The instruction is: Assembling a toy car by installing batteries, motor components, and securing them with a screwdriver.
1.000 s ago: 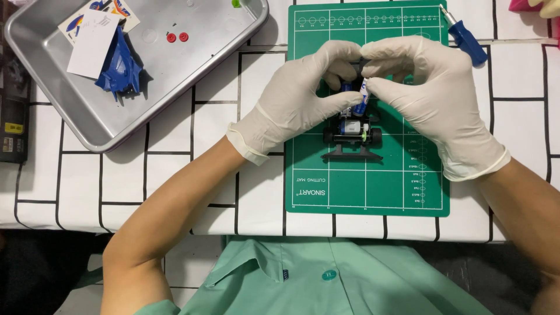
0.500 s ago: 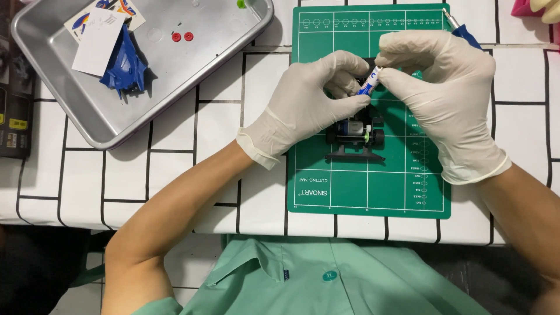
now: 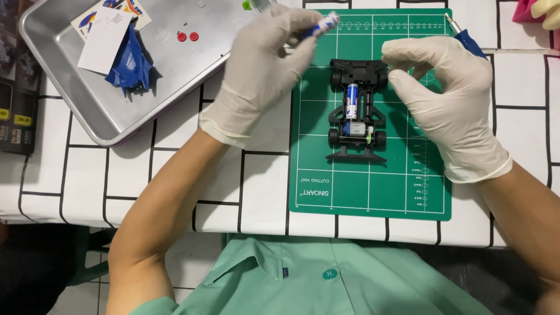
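Two gloved hands: left hand [image 3: 262,70] pinched a battery [image 3: 324,24] clear; right hand [image 3: 446,99], curled empty, steadied the chassis [image 3: 357,111] beside it.

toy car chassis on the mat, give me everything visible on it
The black toy car chassis lies flat on the green cutting mat, body shell off. It looks like plastic, with four black wheels, a battery seated lengthwise mid-frame and a small silver motor near the person. The right hand touches its far right corner.

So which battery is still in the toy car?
The battery lying in the black car chassis on the green mat; the other battery is pinched in the left hand.
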